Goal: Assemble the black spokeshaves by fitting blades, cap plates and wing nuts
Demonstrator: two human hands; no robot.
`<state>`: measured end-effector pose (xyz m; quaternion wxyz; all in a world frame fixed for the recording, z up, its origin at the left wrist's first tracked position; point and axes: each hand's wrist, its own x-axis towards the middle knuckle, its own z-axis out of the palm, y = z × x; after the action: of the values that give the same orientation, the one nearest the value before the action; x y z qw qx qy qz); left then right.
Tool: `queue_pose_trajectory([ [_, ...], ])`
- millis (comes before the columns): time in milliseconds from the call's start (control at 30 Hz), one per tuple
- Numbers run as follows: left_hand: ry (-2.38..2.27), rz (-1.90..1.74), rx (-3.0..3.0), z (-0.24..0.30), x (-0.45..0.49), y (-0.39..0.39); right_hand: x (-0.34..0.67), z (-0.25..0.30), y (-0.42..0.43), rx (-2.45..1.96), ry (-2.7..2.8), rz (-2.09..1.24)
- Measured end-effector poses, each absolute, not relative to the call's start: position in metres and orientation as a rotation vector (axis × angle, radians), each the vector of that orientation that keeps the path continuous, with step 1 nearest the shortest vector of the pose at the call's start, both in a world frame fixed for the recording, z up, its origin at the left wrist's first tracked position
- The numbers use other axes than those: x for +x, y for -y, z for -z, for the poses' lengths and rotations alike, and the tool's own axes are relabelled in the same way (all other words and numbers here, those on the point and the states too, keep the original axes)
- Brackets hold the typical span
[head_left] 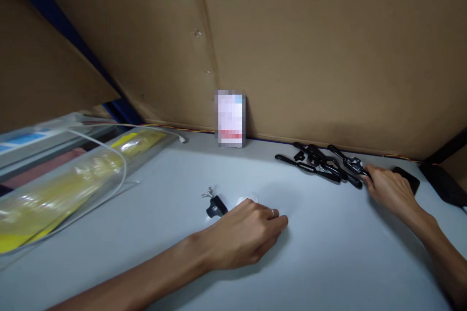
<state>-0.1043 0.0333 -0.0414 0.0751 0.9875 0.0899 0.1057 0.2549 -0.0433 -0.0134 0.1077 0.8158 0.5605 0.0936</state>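
My right hand [390,190] is closed on the handle end of a black spokeshave [353,163] at the right of a pile. Several more black spokeshaves [310,167] lie crossed over each other beside it. My left hand [251,231] rests low over the table with its fingers curled together; anything inside them is hidden. Just behind that hand a white round piece [248,199] shows in part. To its left lie a small black metal part [216,207] and some silver screws [209,193].
A phone-like lit screen [231,119], blurred, leans against the cardboard wall [328,48]. On the left are a clear plastic bag with yellow inside [83,184] and a white cable [124,165]. A dark flat object [406,180] and a black item [443,184] lie right of my right hand.
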Motion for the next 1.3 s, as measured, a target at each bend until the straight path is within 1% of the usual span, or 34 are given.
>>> queue_pose_trajectory([
  [300, -0.235, -0.299, 3.034, 0.039, -0.102, -0.031, 0.258, 0.018, 0.033, 2.311, -1.729, -0.244],
  [533, -0.233, -0.349, 3.04, 0.042, -0.102, -0.031, 0.25, 0.008, 0.018, 2.249, -1.739, -0.237],
  [800, -0.25, -0.305, 3.073, 0.042, -0.1, -0.03, 0.26, 0.004, 0.009, 2.198, -1.82, -0.228],
  [1300, -0.262, -0.234, 3.102, 0.039, -0.1, -0.03, 0.275, 0.011, 0.01, 2.216, -1.959, -0.167],
])
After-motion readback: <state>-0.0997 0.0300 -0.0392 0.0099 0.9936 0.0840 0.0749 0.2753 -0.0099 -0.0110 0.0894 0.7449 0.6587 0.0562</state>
